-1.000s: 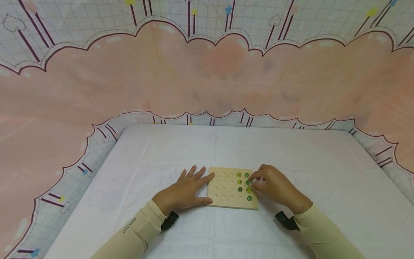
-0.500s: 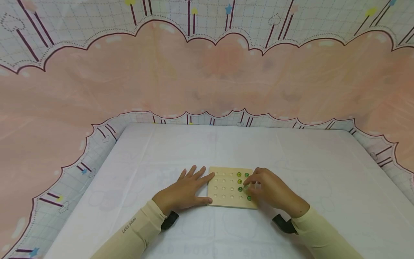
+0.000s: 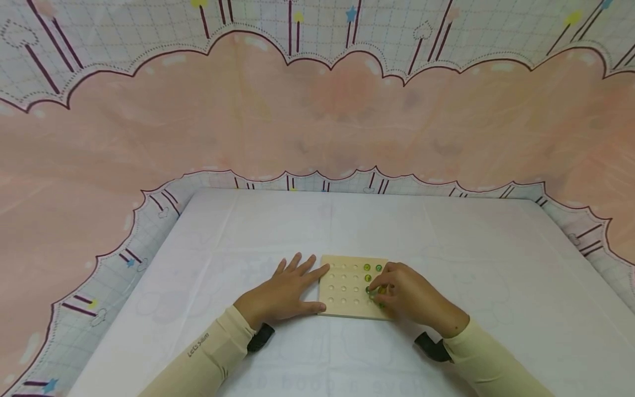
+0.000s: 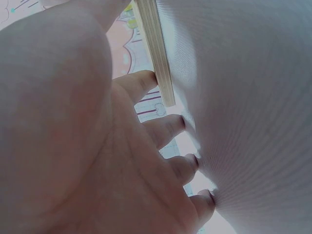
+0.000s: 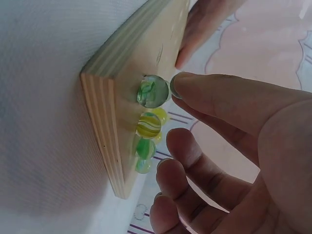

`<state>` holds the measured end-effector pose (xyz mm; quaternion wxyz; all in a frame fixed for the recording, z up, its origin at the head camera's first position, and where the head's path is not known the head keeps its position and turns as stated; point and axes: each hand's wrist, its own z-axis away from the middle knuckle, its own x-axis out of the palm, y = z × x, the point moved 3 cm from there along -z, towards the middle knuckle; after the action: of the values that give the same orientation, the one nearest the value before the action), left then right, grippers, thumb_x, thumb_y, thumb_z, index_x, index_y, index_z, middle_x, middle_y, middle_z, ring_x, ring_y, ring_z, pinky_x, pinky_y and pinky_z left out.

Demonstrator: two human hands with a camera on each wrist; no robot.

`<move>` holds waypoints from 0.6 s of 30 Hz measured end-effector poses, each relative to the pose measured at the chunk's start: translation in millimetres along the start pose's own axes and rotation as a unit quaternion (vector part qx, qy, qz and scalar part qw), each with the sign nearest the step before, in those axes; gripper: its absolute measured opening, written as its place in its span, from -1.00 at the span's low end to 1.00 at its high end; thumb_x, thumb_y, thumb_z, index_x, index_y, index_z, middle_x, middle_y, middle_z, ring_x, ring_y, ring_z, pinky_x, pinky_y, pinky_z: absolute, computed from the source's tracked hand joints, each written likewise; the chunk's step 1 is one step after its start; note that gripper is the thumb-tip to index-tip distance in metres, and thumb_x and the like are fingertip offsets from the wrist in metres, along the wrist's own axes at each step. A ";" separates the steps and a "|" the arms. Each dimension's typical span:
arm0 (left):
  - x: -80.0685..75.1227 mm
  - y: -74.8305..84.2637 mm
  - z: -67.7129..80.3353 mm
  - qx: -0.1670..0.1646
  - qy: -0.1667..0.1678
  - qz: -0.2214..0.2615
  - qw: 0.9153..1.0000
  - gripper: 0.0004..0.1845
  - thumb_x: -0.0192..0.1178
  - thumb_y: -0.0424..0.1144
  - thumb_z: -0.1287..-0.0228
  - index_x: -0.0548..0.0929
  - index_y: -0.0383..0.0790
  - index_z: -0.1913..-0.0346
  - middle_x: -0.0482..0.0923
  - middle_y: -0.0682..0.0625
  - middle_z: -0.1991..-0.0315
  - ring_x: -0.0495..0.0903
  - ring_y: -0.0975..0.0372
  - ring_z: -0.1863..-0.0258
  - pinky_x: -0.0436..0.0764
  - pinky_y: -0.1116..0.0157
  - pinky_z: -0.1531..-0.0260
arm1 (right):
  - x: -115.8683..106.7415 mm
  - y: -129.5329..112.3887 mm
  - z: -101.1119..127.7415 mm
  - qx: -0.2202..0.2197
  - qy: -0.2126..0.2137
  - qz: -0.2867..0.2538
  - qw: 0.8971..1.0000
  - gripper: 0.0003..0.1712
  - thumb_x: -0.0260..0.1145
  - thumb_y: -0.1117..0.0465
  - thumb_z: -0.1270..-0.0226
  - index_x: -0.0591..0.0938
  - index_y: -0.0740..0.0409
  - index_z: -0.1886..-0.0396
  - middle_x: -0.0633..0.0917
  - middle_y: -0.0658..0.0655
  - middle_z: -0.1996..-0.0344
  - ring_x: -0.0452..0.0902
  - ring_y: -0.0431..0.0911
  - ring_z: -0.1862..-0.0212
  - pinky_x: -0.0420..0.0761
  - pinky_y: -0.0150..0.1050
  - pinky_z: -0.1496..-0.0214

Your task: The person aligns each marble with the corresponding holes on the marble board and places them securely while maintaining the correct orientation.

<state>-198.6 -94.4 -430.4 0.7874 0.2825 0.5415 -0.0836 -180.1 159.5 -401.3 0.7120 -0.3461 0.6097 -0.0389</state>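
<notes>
A pale wooden board (image 3: 349,307) with rows of shallow round hollows lies on the white-covered table. Green and yellow glass marbles (image 3: 367,267) sit in its right-hand columns. My left hand (image 3: 278,295) rests spread at the board's left side, with a finger and the thumb touching its edge. Over the lower right part, my right hand (image 3: 414,295) pinches what looks like a marble between thumb and index finger; little of it shows. In the right wrist view a clear green marble (image 5: 153,91) sits near the thumb, with a yellow-striped marble (image 5: 148,125) behind.
The white tabletop (image 3: 278,220) stretches around the board. Behind it hangs a peach and white patterned cloth (image 3: 297,121). A black wrist strap (image 3: 260,338) shows under the left sleeve (image 3: 203,353), another black strap (image 3: 432,347) by the right.
My right hand has moved left and slightly nearer over the board, from the rightmost column to the column beside it. My left hand has stayed in place.
</notes>
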 end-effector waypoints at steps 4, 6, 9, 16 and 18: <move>0.9 -0.3 -0.1 0.000 0.000 -0.002 1.000 -0.07 0.15 0.40 -0.24 0.07 0.25 -0.59 -0.08 -0.03 -0.64 -0.23 -0.09 -0.63 -0.19 -0.17 -0.55 | 0.3 -1.7 0.9 -0.015 -0.003 0.000 1.000 -0.81 0.52 0.34 -0.11 0.82 0.05 0.25 0.60 -0.06 0.39 0.41 -0.18 0.36 0.48 -0.43 0.40; 1.4 -0.5 -0.2 0.000 0.001 -0.002 1.000 -0.07 0.15 0.40 -0.24 0.07 0.25 -0.59 -0.08 -0.03 -0.64 -0.22 -0.09 -0.63 -0.18 -0.17 -0.55 | 1.0 -2.3 1.2 -0.023 -0.005 0.003 1.000 -0.80 0.52 0.35 -0.11 0.82 0.05 0.25 0.61 -0.06 0.38 0.41 -0.19 0.36 0.48 -0.43 0.39; 2.0 -0.7 -0.2 0.001 0.001 -0.001 1.000 -0.08 0.15 0.39 -0.24 0.08 0.24 -0.59 -0.08 -0.03 -0.64 -0.22 -0.09 -0.63 -0.18 -0.17 -0.55 | 3.3 -2.2 1.6 -0.032 -0.009 0.012 0.999 -0.80 0.53 0.34 -0.11 0.82 0.04 0.25 0.61 -0.08 0.37 0.41 -0.20 0.36 0.48 -0.44 0.38; 2.7 -1.0 0.2 0.001 0.003 -0.004 1.000 -0.08 0.15 0.39 -0.25 0.08 0.24 -0.59 -0.08 -0.03 -0.64 -0.21 -0.09 -0.63 -0.17 -0.17 -0.55 | 8.3 -0.8 1.4 -0.041 -0.010 0.021 0.999 -0.80 0.52 0.34 -0.10 0.83 0.05 0.25 0.61 -0.10 0.36 0.40 -0.23 0.35 0.48 -0.44 0.37; 3.0 -1.2 -0.1 0.000 0.003 -0.004 1.000 -0.08 0.15 0.39 -0.25 0.07 0.25 -0.59 -0.08 -0.03 -0.64 -0.22 -0.09 -0.63 -0.17 -0.17 -0.56 | 9.2 -0.7 1.3 -0.041 -0.013 0.019 0.999 -0.80 0.51 0.35 -0.11 0.83 0.05 0.25 0.61 -0.10 0.37 0.40 -0.23 0.36 0.48 -0.44 0.38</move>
<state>-198.0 -94.8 -433.6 0.7855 0.2807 0.5447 -0.0864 -176.3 155.2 -408.7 0.7058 -0.3634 0.6081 0.0043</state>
